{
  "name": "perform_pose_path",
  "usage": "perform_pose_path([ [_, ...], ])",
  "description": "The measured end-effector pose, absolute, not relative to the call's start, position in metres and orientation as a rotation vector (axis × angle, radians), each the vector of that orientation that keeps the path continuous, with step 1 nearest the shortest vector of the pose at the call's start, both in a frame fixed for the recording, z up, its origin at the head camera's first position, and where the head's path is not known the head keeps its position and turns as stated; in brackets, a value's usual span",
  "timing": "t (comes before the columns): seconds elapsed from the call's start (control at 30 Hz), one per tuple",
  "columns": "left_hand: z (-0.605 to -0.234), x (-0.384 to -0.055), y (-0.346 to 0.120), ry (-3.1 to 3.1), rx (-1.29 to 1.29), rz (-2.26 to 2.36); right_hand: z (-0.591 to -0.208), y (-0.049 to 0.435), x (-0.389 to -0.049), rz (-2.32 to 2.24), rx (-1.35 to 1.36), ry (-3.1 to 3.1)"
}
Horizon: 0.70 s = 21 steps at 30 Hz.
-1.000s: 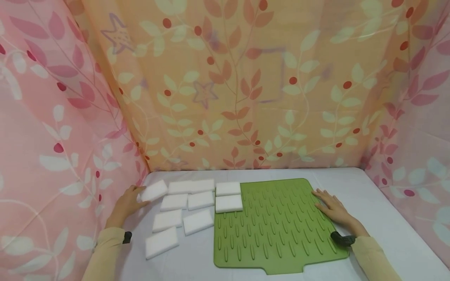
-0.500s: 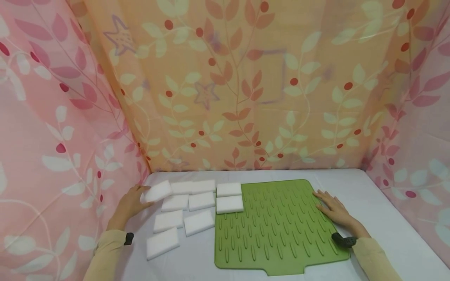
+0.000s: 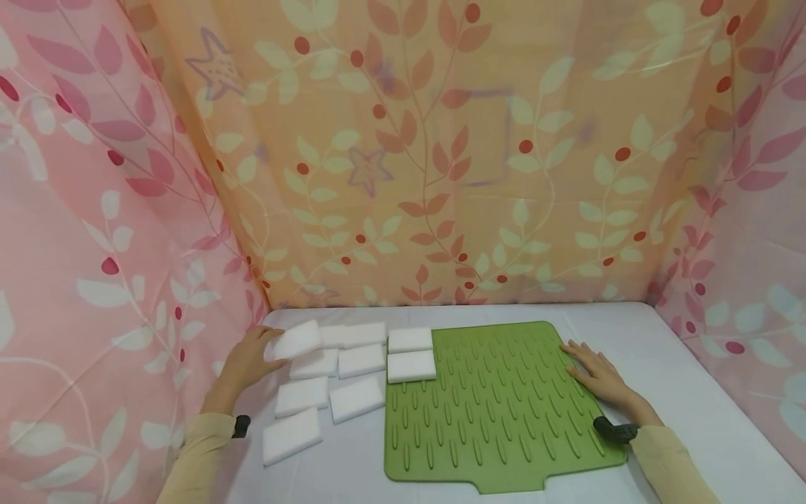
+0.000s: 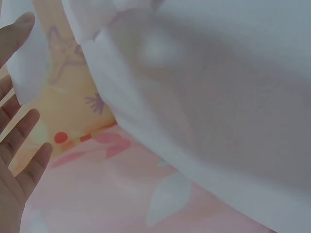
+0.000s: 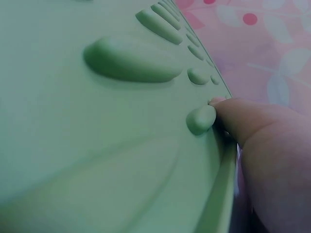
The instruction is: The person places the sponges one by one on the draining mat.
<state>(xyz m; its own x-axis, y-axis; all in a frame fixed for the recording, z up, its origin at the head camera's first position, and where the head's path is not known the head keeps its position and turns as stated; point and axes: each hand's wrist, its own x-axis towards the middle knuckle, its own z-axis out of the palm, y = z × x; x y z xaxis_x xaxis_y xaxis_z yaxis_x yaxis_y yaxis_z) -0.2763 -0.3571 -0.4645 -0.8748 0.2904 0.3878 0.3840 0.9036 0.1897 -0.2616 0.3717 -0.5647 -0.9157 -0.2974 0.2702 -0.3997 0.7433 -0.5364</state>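
One block (image 3: 298, 340) has been moved rightward, pinched by the left hand (image 3: 245, 362). Mat's (image 3: 491, 406) edge is just touched by the right hand (image 3: 598, 378), kept pretty flat.

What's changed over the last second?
The left hand has moved to the right, toward the green mat, carrying the held white block, which now hides the left end of the back-row block from the head view. No block was newly taken or let go. Unchanged: the right hand at the mat's right edge, and the two blocks on the mat.
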Motion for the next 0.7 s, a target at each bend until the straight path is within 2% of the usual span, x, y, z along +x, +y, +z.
perform_pose_path([
  [0.7,-0.455,-0.269,-0.315,-2.638,-0.648,-0.348,-0.558,0.368,-0.258,0.918,0.531,-2.771],
])
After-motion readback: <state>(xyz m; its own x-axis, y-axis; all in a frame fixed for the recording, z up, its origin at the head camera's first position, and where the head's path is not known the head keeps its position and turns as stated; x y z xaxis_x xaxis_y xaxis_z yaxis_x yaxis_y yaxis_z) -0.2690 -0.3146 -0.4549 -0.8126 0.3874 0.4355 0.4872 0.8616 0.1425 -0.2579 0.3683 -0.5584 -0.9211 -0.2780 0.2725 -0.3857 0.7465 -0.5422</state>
